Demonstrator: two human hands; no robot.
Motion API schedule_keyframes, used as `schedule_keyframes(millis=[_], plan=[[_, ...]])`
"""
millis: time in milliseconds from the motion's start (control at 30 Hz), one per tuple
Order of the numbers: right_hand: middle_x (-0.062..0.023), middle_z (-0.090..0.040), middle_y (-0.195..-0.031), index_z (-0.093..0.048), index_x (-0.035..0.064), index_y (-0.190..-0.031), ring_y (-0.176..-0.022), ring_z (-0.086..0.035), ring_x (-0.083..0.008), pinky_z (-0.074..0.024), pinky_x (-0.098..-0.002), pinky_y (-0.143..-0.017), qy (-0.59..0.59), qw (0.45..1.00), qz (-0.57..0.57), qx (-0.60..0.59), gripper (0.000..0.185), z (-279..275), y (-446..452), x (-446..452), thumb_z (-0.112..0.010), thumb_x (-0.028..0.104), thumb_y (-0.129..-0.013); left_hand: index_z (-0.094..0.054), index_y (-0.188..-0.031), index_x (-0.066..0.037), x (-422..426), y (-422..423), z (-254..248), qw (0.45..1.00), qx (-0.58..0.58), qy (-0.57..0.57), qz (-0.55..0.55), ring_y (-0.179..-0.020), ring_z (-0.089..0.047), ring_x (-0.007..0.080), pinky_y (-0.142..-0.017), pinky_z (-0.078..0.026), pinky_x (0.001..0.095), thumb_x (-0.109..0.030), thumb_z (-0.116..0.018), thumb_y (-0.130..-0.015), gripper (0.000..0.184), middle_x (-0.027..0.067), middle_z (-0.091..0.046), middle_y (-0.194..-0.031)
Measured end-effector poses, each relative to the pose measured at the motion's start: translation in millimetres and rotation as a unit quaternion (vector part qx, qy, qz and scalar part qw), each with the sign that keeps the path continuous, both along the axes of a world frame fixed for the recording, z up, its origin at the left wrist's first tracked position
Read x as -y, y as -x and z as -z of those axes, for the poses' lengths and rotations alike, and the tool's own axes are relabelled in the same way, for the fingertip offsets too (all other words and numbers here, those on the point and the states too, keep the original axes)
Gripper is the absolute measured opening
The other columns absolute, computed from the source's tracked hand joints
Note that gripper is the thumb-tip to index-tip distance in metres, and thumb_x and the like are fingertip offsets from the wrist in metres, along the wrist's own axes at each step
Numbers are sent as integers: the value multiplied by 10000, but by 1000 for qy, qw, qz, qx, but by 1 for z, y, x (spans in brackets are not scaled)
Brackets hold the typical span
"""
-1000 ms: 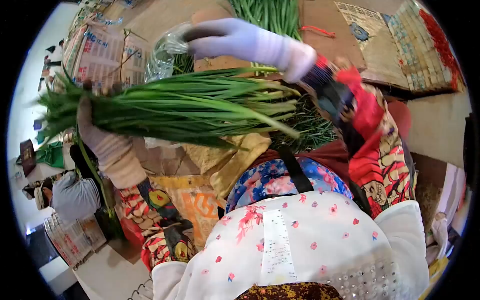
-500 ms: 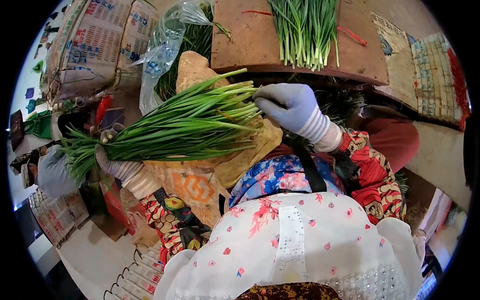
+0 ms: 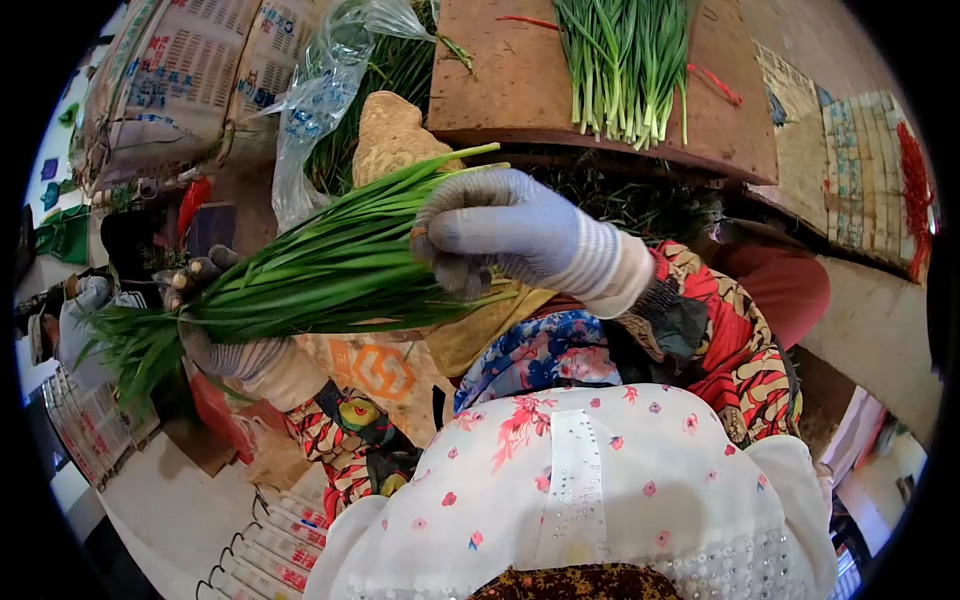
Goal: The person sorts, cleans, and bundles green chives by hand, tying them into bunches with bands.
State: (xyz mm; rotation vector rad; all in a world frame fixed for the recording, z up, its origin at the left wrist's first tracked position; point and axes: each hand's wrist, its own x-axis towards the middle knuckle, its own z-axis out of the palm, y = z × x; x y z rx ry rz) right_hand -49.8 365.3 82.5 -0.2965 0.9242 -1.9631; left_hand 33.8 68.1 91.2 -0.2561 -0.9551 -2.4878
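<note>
A loose bunch of garlic chives [image 3: 330, 265] lies across my lap, leafy tips to the left and pale stem ends to the right. My left hand [image 3: 222, 355], in a grey-white glove, is wrapped around its leafy part. My right hand [image 3: 505, 225], gloved the same way, is over the stem end with fingers curled in; whether anything is pinched there is hidden. A second bundle of chives [image 3: 630, 70] rests on a brown board [image 3: 500, 95] in front of me, with red ties [image 3: 715, 85] beside and beneath it.
A clear plastic bag [image 3: 325, 110] with more greens stands left of the board. Printed sacks [image 3: 185, 80] are stacked at the far left. Loose greens [image 3: 630, 205] lie under the board's near edge. Red strings [image 3: 913, 200] hang at the right. Part of another person [image 3: 88, 310] shows at the left edge.
My right hand has moved left from the stem tips to over the bunch, its fingers curling inward. My left hand keeps its hold and has shifted slightly left and down.
</note>
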Motion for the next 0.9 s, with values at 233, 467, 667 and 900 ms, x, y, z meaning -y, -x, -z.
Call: schedule_keyframes(millis=[233,467,667,900], plan=[[-96,-625,-724,-613,27,-754,-518,-575,-175,-478,-319,-508,427,878,-25,-217,248,-51,30,-56,-654,257,-836,-528,-1055,-84,12,9,4,997,-42,43,54,-1070,-551,250,-1085,-307,455,-131,-550,-880,183,62,-608,-998],[-158,-658,-889,-494,72,-1239,-749,-631,-325,-484,-366,-640,-592,600,-203,-499,501,72,18,-143,-624,168,-764,-553,-1056,-68,18,6,10,999,-9,-6,48,-1005,-565,239,-1067,-332,446,-136,-527,-891,181,56,-609,-933],[-220,-604,-1127,-437,71,-1320,-1042,-591,-345,-463,-373,-888,-430,822,27,-372,697,103,-10,-102,-659,431,-765,-598,-971,-21,59,3,32,939,249,-22,-236,-910,-592,285,-877,-463,486,-221,-535,-862,236,116,-625,-994],[9,-490,-584,-576,56,-835,-414,-422,-72,-332,-217,-385,-290,934,203,-42,270,101,-10,-47,-545,316,-903,-608,-1030,-23,77,5,35,832,429,-13,-351,-899,-598,308,-828,-495,451,-303,-538,-848,341,152,-620,-1034]])
